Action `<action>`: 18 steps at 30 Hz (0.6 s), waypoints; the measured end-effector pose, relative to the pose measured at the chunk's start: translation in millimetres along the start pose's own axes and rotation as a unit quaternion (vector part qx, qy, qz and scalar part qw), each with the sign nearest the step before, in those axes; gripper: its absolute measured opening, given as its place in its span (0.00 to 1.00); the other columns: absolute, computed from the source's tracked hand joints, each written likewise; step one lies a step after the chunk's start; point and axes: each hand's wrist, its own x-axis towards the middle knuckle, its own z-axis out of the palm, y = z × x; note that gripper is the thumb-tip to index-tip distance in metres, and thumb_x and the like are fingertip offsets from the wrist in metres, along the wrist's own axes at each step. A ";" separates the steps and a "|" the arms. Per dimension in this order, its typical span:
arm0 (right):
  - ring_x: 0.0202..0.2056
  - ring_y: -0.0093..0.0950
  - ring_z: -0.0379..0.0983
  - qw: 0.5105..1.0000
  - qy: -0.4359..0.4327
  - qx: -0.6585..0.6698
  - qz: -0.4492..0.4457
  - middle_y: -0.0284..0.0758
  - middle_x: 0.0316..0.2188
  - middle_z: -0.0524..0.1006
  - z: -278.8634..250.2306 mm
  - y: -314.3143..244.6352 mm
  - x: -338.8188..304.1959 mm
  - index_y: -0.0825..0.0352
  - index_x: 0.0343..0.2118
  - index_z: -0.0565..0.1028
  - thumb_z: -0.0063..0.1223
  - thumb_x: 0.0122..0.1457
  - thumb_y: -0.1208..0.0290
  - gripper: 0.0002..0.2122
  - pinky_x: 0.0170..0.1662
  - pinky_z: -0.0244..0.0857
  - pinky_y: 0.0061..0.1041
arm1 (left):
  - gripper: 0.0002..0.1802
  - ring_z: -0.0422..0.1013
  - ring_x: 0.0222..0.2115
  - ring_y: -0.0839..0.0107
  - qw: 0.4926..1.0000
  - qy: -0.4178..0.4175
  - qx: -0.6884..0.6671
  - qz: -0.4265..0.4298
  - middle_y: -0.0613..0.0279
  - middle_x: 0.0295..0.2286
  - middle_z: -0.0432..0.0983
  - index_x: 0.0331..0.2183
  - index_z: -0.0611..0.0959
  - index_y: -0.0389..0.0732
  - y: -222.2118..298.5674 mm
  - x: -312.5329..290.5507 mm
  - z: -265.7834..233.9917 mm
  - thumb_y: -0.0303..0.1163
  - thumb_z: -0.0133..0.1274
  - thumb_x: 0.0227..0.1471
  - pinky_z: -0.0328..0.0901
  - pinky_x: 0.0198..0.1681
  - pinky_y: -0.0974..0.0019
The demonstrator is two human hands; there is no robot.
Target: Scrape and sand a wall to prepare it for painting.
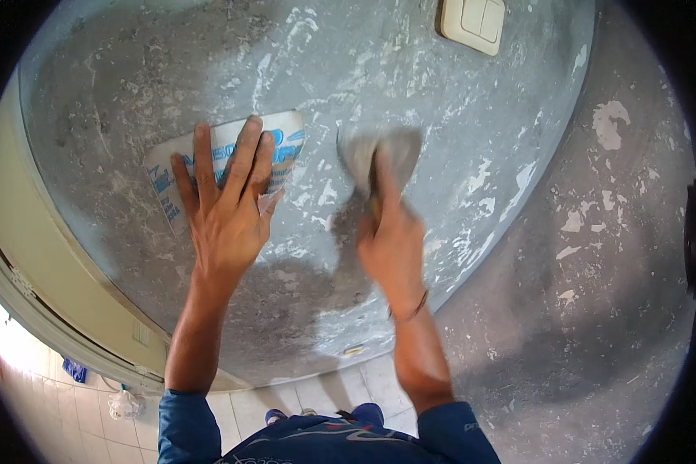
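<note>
My left hand (228, 213) lies with spread fingers over a white sheet with blue print (288, 124), holding it against the grey wall. The sheet looks like stiff paper or card; its lower right edge is torn or folded near my thumb. To the right, my right hand (394, 240) grips a putty knife (379, 155), its index finger stretched along the tool toward the wide blade. Motion blurs the blade and hand. The blade is at the wall (247, 309), whose surface is patchy grey with pale scraped flecks.
A cream light switch (473, 23) is on the wall at the upper right. Beyond a corner, another mottled grey wall (580, 309) runs down the right side. A pale green door or frame (62, 255) borders the left. Below are white floor tiles (247, 406) and a clear plastic bag (124, 406).
</note>
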 end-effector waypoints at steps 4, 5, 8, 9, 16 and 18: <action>0.25 0.52 0.72 1.000 0.009 0.024 0.001 0.56 0.28 0.73 17.2 -2.8 -20.6 0.54 0.62 0.53 0.46 0.45 0.82 0.37 0.26 0.67 0.44 | 0.35 0.39 0.62 0.51 1.000 -0.012 -0.016 -0.001 0.70 0.60 0.53 0.57 0.66 0.54 -9.3 -6.8 -1.9 0.44 0.55 0.46 0.37 0.59 0.36; 0.25 0.52 0.72 0.999 0.021 0.024 -0.012 0.55 0.29 0.73 15.9 -12.2 -7.1 0.54 0.62 0.53 0.46 0.44 0.82 0.37 0.27 0.67 0.43 | 0.34 0.41 0.61 0.52 1.000 -0.012 -0.005 0.008 0.69 0.60 0.53 0.56 0.67 0.55 -14.1 -9.8 -5.1 0.44 0.56 0.45 0.38 0.59 0.39; 0.25 0.51 0.73 1.000 0.011 0.011 0.000 0.56 0.30 0.74 3.1 -25.9 17.7 0.54 0.62 0.53 0.46 0.44 0.83 0.38 0.27 0.68 0.43 | 0.33 0.44 0.60 0.53 1.000 0.011 0.001 0.019 0.69 0.60 0.53 0.55 0.69 0.55 -13.1 -2.8 -6.7 0.45 0.56 0.45 0.41 0.59 0.44; 0.26 0.51 0.73 1.000 0.022 0.011 0.000 0.56 0.31 0.74 8.0 -24.3 13.6 0.55 0.62 0.53 0.46 0.44 0.83 0.38 0.27 0.68 0.42 | 0.33 0.45 0.60 0.54 0.999 0.023 0.006 0.023 0.70 0.59 0.53 0.55 0.70 0.56 -13.4 -2.5 -7.2 0.45 0.56 0.45 0.42 0.58 0.46; 0.29 0.52 0.74 0.999 -0.035 0.010 0.020 0.59 0.32 0.74 -7.3 -47.6 37.6 0.57 0.62 0.53 0.45 0.43 0.84 0.38 0.30 0.69 0.43 | 0.26 0.46 0.59 0.57 0.998 0.045 0.041 0.032 0.73 0.59 0.55 0.54 0.71 0.58 -17.9 -3.6 -0.7 0.48 0.48 0.52 0.44 0.57 0.47; 0.28 0.51 0.73 1.000 -0.013 0.010 0.009 0.57 0.31 0.74 12.0 -36.0 1.7 0.58 0.62 0.53 0.46 0.43 0.84 0.38 0.29 0.69 0.43 | 0.23 0.49 0.58 0.59 0.996 0.077 0.035 0.024 0.77 0.58 0.57 0.51 0.74 0.60 -17.8 -2.7 0.8 0.46 0.49 0.52 0.47 0.56 0.46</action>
